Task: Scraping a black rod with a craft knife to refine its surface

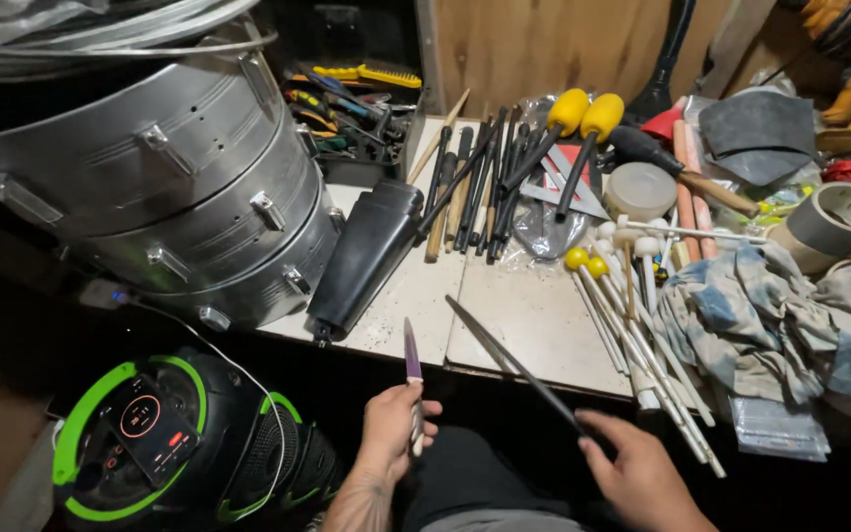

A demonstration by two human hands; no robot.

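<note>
We hold a purple-tipped blade (413, 369) pinched upright in the left hand (391, 426); the right hand (642, 478) grips a thin black rod (514, 365), its long axis slanting up-left toward the blade, over the bench edge (504, 369).

Drum shell (150, 187): brushed silver metal, dull sheen, with bright metal lugs.
Cowbell (366, 258): black metal, smooth, semi-gloss.
Sticks (475, 182): mostly black and matt, a few of bare pale wood.
Mallets (583, 118): yellow heads, soft-looking, matt.
Tabletop (524, 315): pale, speckled, worn.
Rag (741, 315): faded blue-grey cloth, crumpled.
Tape roll (834, 225): matt beige.
Speaker (179, 443): black plastic with glossy green trim.
Rod (514, 365), in right hand (642, 478): dark, thin, slight gloss.
Blade (412, 366), in left hand (391, 429): smooth, purplish sheen.
</note>
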